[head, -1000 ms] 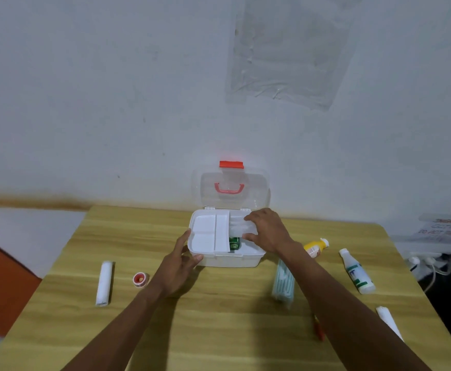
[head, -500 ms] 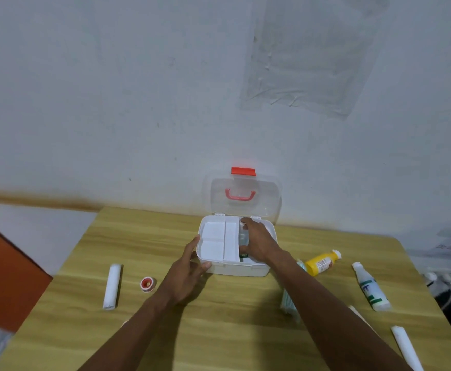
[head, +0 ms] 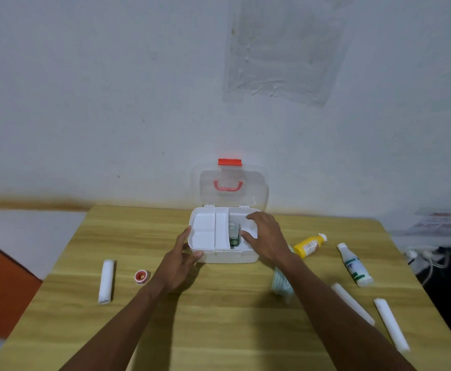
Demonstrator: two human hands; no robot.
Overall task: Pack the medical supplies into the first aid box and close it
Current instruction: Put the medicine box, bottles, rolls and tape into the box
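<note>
The white first aid box [head: 227, 257] stands open on the wooden table, its clear lid [head: 231, 187] with a red handle upright against the wall. A white divided tray [head: 209, 232] covers the box's left half; a green-labelled item [head: 234, 241] shows in the right half. My left hand [head: 178, 261] holds the box's front left corner, thumb on the rim. My right hand [head: 265, 236] hovers over the right half with fingers spread and nothing in it.
On the table lie a white bandage roll [head: 106, 281] and a red tape roll [head: 141, 277] at the left, a yellow bottle [head: 310, 245], a white bottle [head: 355, 265], a pale green packet [head: 281, 283] and two white rolls [head: 351, 302] [head: 390, 326] at the right. Cables hang off the right edge.
My right hand has lifted out of the box's right half and spread its fingers above it. The left hand stays on the box corner.
</note>
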